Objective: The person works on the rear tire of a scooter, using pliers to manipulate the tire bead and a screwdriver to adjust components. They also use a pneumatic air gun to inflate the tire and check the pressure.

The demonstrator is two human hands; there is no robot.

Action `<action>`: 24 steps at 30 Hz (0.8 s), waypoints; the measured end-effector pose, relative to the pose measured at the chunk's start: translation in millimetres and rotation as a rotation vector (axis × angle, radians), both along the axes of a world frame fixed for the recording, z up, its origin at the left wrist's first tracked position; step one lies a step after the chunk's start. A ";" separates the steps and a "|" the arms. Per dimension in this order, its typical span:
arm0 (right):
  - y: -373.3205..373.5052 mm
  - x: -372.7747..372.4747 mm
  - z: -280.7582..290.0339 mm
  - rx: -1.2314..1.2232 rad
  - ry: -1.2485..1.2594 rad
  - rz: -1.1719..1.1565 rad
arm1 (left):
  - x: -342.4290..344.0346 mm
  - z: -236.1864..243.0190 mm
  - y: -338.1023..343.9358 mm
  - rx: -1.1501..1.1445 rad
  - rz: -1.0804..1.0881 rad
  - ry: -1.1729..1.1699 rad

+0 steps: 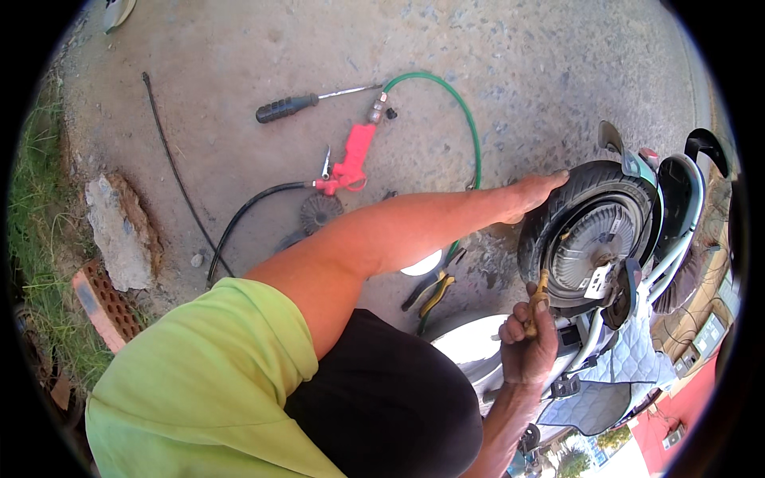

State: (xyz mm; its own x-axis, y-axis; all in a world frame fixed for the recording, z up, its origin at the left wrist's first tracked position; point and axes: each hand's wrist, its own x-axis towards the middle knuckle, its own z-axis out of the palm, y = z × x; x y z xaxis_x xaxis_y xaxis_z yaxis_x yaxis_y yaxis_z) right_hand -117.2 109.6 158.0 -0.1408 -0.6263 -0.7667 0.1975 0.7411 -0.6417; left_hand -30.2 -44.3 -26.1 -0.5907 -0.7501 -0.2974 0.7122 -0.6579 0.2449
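Note:
My left arm, in a lime-green sleeve, reaches across the middle. My left hand (534,193) rests against the black tyre (553,215) with its fingers stretched out along the tread. My right hand (529,342) is closed round a yellow-handled tool (539,301), held upright at the tyre's near edge; its working end is hidden there, so I cannot tell its exact kind. Inside the tyre is a grey ribbed metal hub (582,247). The wheel is mounted on a light-coloured scooter (677,215).
A red air gun (349,163) with a green hose (470,119) and a black hose lies on the concrete. Around it are a screwdriver (288,107), yellow-and-black pliers (436,293) and a thin black cable (163,143). A stone block (119,231) and a brick (103,307) edge the grass.

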 end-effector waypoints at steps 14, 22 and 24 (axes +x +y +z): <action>17.6 -25.9 -13.4 0.148 0.411 0.369 | -17.2 -15.0 0.6 0.022 0.005 0.093; 42.6 -29.3 -5.8 0.126 0.330 0.155 | -28.2 -14.7 17.6 0.020 -0.026 -0.012; 67.0 -31.5 21.8 0.236 0.460 0.505 | -35.7 -20.4 21.9 0.029 0.043 -0.063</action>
State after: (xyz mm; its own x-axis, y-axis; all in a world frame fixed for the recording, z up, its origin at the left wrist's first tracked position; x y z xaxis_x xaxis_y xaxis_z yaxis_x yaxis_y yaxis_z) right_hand -148.7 176.6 179.8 -0.2190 -0.5253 -0.8222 -0.4577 0.7995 -0.3890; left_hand -65.9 -22.4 -46.6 -0.5379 -0.7648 -0.3546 0.7236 -0.6347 0.2712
